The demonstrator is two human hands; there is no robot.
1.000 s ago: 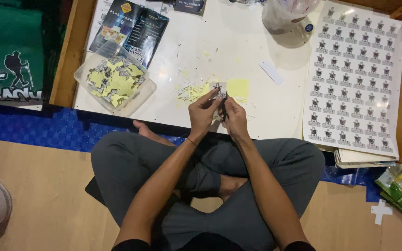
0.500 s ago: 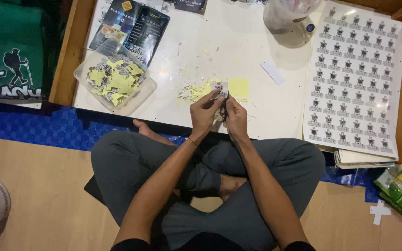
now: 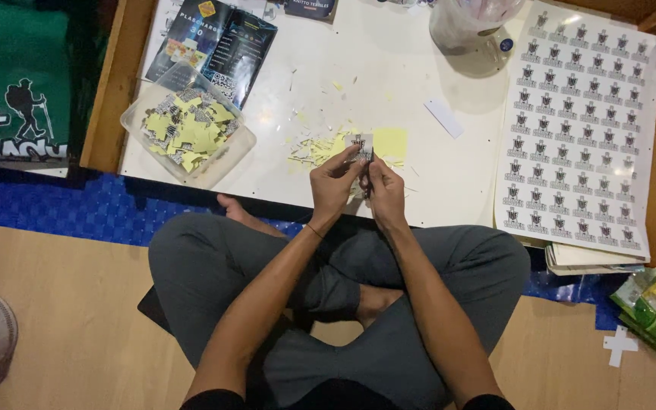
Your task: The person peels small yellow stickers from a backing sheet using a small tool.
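Both your hands meet at frame centre: left hand [image 3: 333,182] and right hand [image 3: 383,190] pinch a small sticker [image 3: 361,146] between closed fingertips, above yellow scraps [image 3: 320,148] on the white table [image 3: 389,68]. Sticker sheet [image 3: 578,129] at right.

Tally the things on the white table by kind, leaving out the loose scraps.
Clear tub of cut stickers: 1
Printed sticker sheet: 1
Dark glossy packet: 1
Clear plastic jar: 1
Small sticker held by left hand and right hand: 1
Total: 5
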